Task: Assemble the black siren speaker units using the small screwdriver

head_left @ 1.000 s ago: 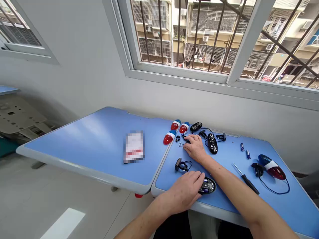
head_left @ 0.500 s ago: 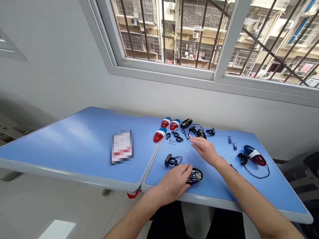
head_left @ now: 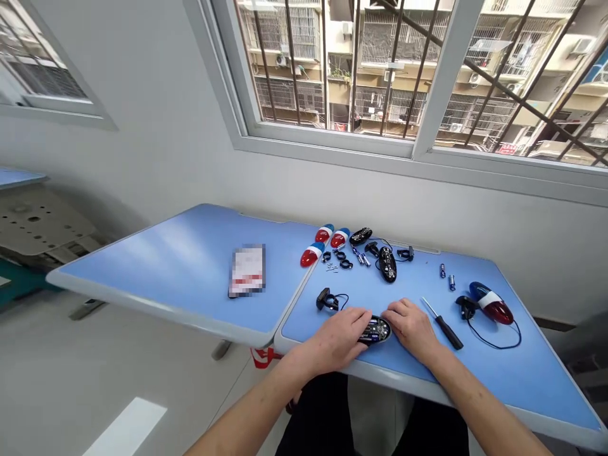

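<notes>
Near the front edge of the blue table, my left hand [head_left: 339, 339] grips the left end of an open black oval housing [head_left: 377, 330], with batteries and circuitry showing inside. My right hand [head_left: 409, 323] rests just right of that housing, its fingers bent together at the tabletop; whatever they may hold is too small to make out. A black mount with a short cable [head_left: 327, 300] lies beyond my left hand. To the right of my right hand is a screwdriver [head_left: 446, 329] with a black handle.
Red, white and blue covers [head_left: 312, 254], black rings [head_left: 346, 263], small screws, batteries [head_left: 365, 259] and black housings [head_left: 387, 265] lie toward the back. At right are two more batteries [head_left: 451, 282] and an assembled light [head_left: 491, 304]. A blurred packet [head_left: 247, 271] lies left.
My right hand has come back from the batteries at the rear to beside the open housing. My left hand stays on the housing. The view has shifted left.
</notes>
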The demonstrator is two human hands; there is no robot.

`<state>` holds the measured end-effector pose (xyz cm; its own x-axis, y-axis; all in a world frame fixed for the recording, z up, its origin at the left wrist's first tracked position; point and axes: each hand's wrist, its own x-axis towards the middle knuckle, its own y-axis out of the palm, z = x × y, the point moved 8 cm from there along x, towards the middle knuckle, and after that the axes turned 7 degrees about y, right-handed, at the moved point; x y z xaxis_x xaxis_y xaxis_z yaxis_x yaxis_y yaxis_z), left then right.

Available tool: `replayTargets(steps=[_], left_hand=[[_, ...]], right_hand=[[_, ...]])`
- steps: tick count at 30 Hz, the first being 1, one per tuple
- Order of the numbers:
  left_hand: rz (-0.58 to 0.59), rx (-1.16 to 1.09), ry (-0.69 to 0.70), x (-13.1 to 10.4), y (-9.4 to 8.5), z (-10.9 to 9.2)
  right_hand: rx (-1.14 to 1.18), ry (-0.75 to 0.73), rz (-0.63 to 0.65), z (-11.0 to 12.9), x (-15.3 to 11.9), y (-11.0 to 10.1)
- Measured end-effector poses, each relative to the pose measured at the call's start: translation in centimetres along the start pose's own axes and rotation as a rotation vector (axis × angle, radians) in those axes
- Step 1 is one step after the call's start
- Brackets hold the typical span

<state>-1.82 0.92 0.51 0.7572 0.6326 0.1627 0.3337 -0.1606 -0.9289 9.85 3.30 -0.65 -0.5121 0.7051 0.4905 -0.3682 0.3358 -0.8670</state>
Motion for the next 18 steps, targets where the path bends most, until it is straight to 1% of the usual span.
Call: replayTargets(steps=[2,5,9,12,15,18], left_hand=[[0.016,0.007,-0.009,0.0,-0.2,-0.2],[0.0,0.006,0.0,-0.2,-0.3,-0.4],[0.008,0.001,0.023,-0.2,0.2,-0.3],[0.031,0.0,0.037,0.0,0.6,-0.1],[0.056,0.005,0.052,0.0,0.8,-0.1],[0.057,0.013,0.074,0.1,0.9,-0.1]], right_hand=[[-0.049,-0.027,-0.024,0.4,0.2,-0.1],[-0.109,-0.037,-0.048,0.4,0.2,0.3],[-0.183,-0.036,0.007,-0.1,0.1,1.6],[-0.189,0.003,0.057,-1.3,0.7,2.6],[-0.139,0.06,0.081,-2.4,2.3,4.1],[-0.12,0.069,0.115,-2.2,5.3,6.1]])
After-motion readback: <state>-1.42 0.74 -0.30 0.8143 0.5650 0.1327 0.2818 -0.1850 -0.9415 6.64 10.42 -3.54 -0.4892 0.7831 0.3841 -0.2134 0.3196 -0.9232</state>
